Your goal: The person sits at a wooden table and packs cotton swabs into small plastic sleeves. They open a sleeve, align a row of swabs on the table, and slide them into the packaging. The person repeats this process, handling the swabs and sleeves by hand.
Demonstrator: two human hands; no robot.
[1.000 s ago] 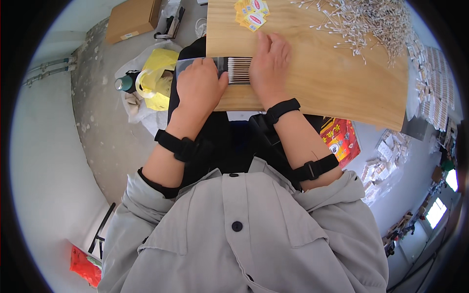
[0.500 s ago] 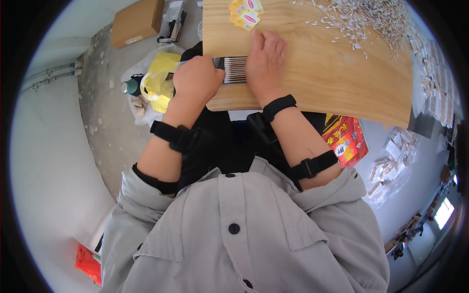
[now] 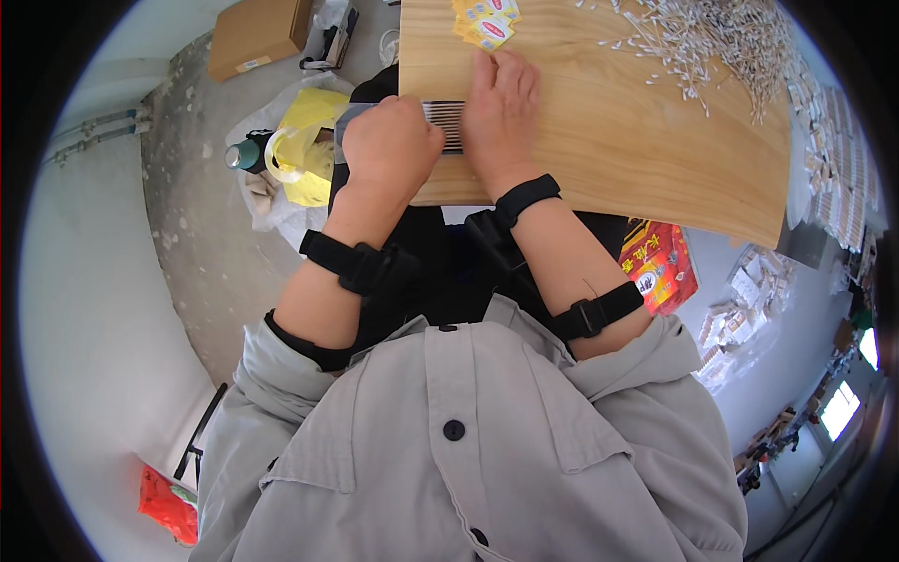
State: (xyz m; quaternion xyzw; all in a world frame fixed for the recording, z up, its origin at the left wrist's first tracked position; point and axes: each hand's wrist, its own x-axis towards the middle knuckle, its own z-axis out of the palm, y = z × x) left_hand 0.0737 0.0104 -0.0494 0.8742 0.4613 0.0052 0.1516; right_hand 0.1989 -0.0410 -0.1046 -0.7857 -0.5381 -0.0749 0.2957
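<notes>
A row of cotton swabs (image 3: pixel 446 124) lies on the near edge of a wooden board (image 3: pixel 618 140), partly inside a clear plastic sleeve (image 3: pixel 348 118) that sticks out past the board's left edge. My left hand (image 3: pixel 389 148) is closed over the sleeve and the left end of the swabs. My right hand (image 3: pixel 501 110) lies flat, palm down, on the right end of the row. Most of the swab row is hidden under the two hands.
A loose heap of cotton swabs (image 3: pixel 712 42) covers the board's far right. Small yellow packets (image 3: pixel 487 21) lie at its far edge. On the floor: a yellow bag (image 3: pixel 304 150), a green bottle (image 3: pixel 242 155), a cardboard box (image 3: pixel 257 36), a red package (image 3: pixel 660 262).
My left hand has slid right along the sleeve, covering more of the swab row. My right hand stays pressed on the row's right end.
</notes>
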